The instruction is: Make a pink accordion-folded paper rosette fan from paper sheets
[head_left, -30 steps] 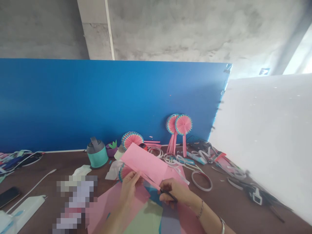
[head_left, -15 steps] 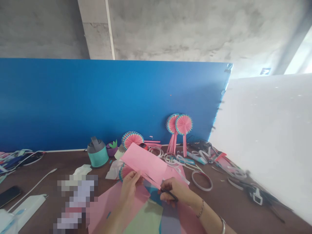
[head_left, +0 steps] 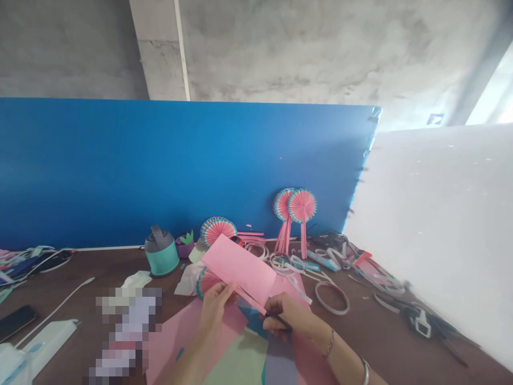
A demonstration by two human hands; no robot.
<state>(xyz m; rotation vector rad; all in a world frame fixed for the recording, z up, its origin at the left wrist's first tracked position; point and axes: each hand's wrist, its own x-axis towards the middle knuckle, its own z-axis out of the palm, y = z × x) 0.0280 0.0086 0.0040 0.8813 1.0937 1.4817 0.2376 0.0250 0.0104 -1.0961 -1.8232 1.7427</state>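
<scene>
My left hand (head_left: 212, 310) pinches the near edge of a pink paper sheet (head_left: 240, 267), holding it raised and tilted above the table. My right hand (head_left: 290, 315) is closed round black-handled scissors (head_left: 276, 319), whose blades sit in a cut along the sheet's lower edge, leaving a thin pink strip (head_left: 250, 300) below. Beneath both hands lie flat coloured papers (head_left: 240, 363) in pink, pale green, blue and lilac.
Brown table (head_left: 80, 299) against a blue partition (head_left: 160, 166) and a white board (head_left: 441, 224). Pink pleated paper fans (head_left: 294, 206) lean at the back. A teal speaker (head_left: 161, 251), tape rings (head_left: 332, 297), a phone (head_left: 16, 322), a white cable and paper scraps lie around.
Almost nothing has moved. The hands, paper and scissors hold the same pose, and only the camera has shifted slightly.
</scene>
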